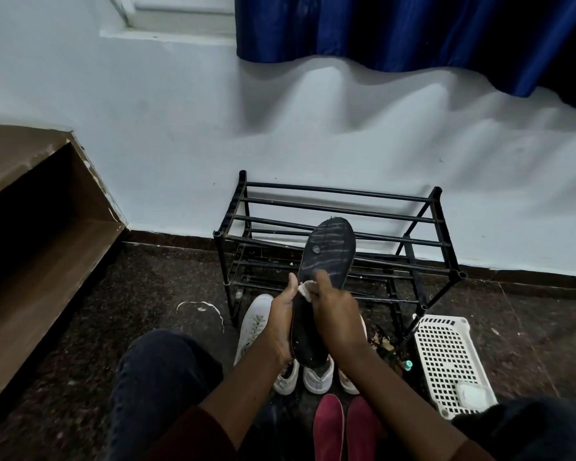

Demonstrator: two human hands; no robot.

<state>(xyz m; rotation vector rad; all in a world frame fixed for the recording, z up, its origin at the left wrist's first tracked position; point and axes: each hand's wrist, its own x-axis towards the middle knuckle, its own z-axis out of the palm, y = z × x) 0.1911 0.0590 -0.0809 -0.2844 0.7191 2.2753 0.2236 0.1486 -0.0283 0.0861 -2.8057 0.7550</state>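
Observation:
A black slipper point(326, 251) is held sole-up in front of me, its worn sole streaked with pale marks. My left hand point(281, 322) grips its left edge from beneath, thumb up along the side. My right hand point(335, 316) presses a small white cloth point(305, 289) against the middle of the sole, fingers curled over it. The slipper's heel end is hidden between my two hands.
A black metal shoe rack point(340, 207) stands against the white wall, behind the slipper. White sneakers point(255, 322) lie on the dark floor below my hands, with red shoes point(328, 427) nearer me. A white plastic basket point(446, 357) sits at right, a brown wooden shelf point(30, 207) at left.

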